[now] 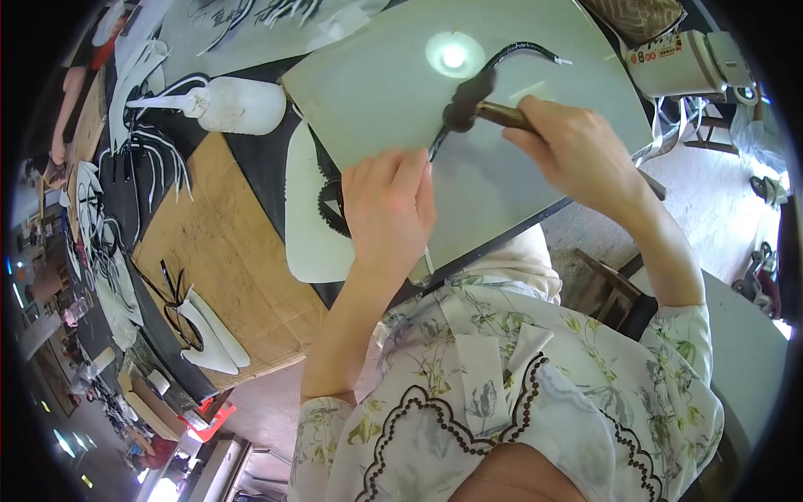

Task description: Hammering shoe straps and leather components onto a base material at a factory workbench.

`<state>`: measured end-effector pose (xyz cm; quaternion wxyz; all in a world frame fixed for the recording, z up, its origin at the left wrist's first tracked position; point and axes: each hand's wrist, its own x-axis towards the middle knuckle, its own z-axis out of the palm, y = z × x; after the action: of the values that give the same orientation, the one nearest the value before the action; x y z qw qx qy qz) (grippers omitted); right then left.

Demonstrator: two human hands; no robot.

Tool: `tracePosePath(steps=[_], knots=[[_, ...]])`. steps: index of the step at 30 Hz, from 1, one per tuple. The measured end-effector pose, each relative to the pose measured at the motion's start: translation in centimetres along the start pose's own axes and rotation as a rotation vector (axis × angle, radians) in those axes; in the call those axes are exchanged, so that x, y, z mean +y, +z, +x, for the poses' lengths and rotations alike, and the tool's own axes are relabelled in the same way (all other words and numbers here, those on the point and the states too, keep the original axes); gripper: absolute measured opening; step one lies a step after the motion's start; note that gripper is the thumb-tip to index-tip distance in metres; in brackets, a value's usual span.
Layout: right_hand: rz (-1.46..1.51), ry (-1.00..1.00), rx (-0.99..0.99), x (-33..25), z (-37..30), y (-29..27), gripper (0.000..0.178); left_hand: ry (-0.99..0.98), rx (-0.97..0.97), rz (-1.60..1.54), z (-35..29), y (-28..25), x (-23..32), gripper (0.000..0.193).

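Note:
My right hand is closed round the wooden handle of a hammer. The dark hammer head is over a thin black strap on a pale smooth board. The strap curves away to the far right and ends in a small white tip. My left hand pinches the strap's near end, just short of the hammer head; the fingertips hide that end. Beside and partly under my left wrist lie a white cut piece and a black piece with a toothed edge.
A white squeeze bottle lies left of the board. Eyeglasses and white pieces rest on brown cardboard. Black and white strips are at the far left. A white canister stands at the far right. Another person's arm shows far left.

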<state>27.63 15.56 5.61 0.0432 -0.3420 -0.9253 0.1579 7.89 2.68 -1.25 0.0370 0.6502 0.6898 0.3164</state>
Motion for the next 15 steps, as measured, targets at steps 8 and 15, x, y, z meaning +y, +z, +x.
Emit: tracePosePath(steps=[8,15], knots=[[-0.122,0.014,-0.091,-0.3,0.8,0.6,0.030,0.282,0.037,0.229,-0.3,0.4,-0.2,0.021],[-0.057,-0.114,0.052,-1.7,0.9,0.2,0.033,0.407,0.010,0.259,0.2,-0.1,-0.3,0.018]])
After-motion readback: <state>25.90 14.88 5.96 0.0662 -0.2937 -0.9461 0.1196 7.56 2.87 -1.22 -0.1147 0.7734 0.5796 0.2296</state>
